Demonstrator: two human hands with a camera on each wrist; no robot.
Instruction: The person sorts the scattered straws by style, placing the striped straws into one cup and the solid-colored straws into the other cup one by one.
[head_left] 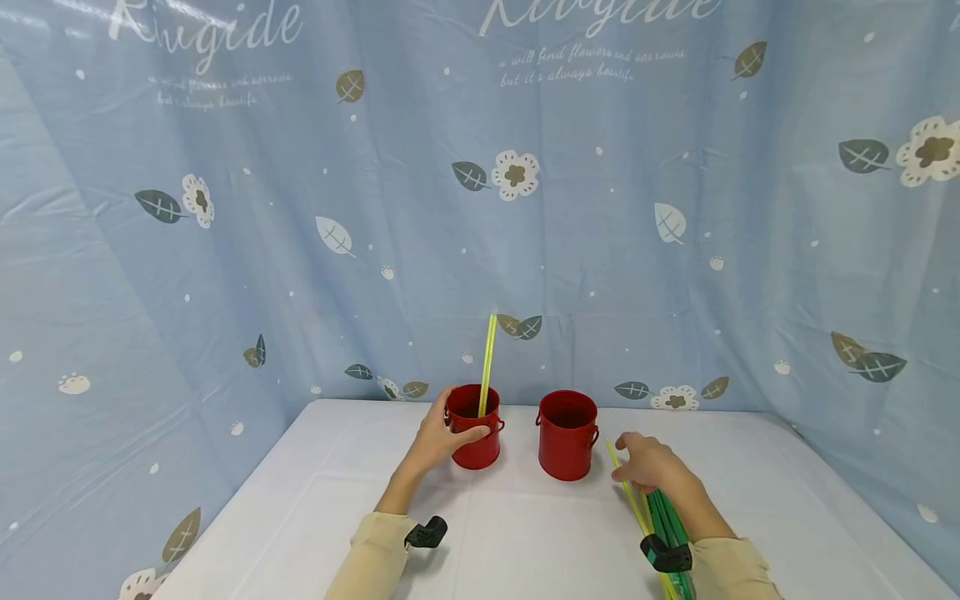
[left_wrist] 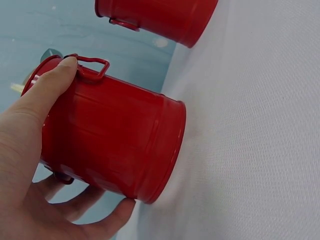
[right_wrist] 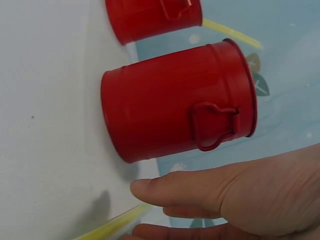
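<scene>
My left hand (head_left: 441, 433) grips a small red metal bucket (head_left: 477, 450) round its side, with the thumb by a looped handle in the left wrist view. Thin yellow sticks (head_left: 487, 358) stand in that bucket, leaning slightly right. To its right, a second red bucket (head_left: 566, 450) stands upright on the table. My right hand (head_left: 651, 463) is just right of it, thumb and fingers apart around the upper end of a yellow stick (right_wrist: 112, 226). Whether the fingers touch that stick is hard to tell. Green sticks (head_left: 663, 521) lie partly hidden beneath the right wrist.
A white cloth covers the table (head_left: 525, 542). Behind it hangs a light blue curtain (head_left: 420, 250) with leaf and flower prints, close to both buckets. Each wrist wears a black camera band, the right one (head_left: 663, 554) above the bundle of sticks.
</scene>
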